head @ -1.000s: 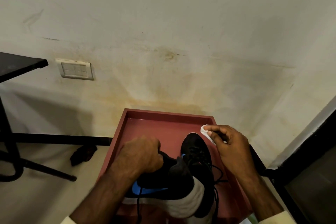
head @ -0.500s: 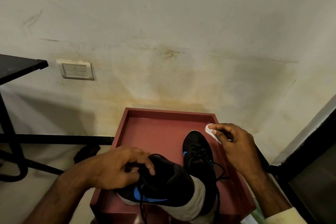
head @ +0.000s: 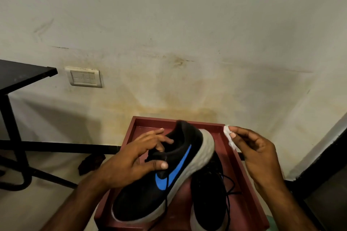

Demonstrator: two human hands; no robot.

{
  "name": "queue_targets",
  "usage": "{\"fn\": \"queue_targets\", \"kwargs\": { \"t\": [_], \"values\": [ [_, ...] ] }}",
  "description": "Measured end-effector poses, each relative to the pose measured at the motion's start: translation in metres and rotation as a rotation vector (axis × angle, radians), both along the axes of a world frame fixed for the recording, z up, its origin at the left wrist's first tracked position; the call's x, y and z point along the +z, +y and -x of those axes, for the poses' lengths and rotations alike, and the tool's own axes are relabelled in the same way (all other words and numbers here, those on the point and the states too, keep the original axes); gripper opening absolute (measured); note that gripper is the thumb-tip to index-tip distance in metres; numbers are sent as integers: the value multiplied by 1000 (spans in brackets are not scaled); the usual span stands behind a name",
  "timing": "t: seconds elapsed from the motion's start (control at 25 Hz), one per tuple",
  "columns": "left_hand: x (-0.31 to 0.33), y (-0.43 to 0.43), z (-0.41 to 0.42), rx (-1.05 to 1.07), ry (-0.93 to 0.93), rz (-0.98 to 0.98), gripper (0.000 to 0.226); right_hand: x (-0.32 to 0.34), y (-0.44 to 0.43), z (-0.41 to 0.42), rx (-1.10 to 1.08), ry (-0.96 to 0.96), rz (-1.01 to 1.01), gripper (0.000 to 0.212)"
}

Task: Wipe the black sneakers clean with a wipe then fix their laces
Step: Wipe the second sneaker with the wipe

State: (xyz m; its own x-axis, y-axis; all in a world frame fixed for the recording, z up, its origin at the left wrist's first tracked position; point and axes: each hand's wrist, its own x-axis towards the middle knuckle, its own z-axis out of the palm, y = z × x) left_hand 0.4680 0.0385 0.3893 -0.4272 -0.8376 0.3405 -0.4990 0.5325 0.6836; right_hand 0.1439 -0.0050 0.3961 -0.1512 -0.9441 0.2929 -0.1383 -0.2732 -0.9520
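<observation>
So the one black sneaker (head: pixel 163 180) was held up over the red tray (head: pixel 242 167), turned on its side so the blue swoosh (head: pixel 170 172) and the thick pale sole (head: pixel 199 157) faced the camera, heel pointed at the far wall and toe toward the near edge. It was gripped at the collar by the left hand (head: pixel 131 159), thumb pressed on the side just above the swoosh and the fingers hooked into the opening. A loose black lace was left dangling from it down toward the near edge.

The second sneaker (head: pixel 208 202) was parked flat in the tray on the right side, partly covered by the lifted one, its laces (head: pixel 228 189) spilled out untied toward the tray's right wall.

The white wipe (head: pixel 230 137) was pinched between the thumb and fingertips of the right hand (head: pixel 261 154), kept over the far right corner of the tray, close to the raised shoe's heel but clear of it.

Further out, a stained pale wall (head: pixel 187 43) was seen behind everything, with a switch plate (head: pixel 84 77) on the left and a dark table (head: pixel 20 74) at the far left edge.
</observation>
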Motion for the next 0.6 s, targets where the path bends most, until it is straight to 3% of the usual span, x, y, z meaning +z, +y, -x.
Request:
{"fn": "queue_targets", "kwargs": {
  "t": [0.08, 0.2, 0.28, 0.44, 0.52, 0.6],
  "values": [
    [0, -4, 7, 108, 162, 7, 14, 10, 6, -2, -31, -123, 15, 19],
    [5, -7, 19, 289, 449, -183, 40, 15, 20, -13, 15, -131, 17, 20],
    [4, -8, 23, 337, 474, -269, 51, 14, 36, -30, 148, -85, 60, 21],
    [0, -6, 35, 245, 458, -317, 59, 0, 64, -68, 352, 335, 398, 23],
    [2, -3, 45, 225, 470, -324, 57, -15, 69, -79, 362, 549, 547, 22],
    [3, -3, 54, 221, 486, -348, 58, -24, 68, -84, 346, 639, 605, 21]
  ]
}}
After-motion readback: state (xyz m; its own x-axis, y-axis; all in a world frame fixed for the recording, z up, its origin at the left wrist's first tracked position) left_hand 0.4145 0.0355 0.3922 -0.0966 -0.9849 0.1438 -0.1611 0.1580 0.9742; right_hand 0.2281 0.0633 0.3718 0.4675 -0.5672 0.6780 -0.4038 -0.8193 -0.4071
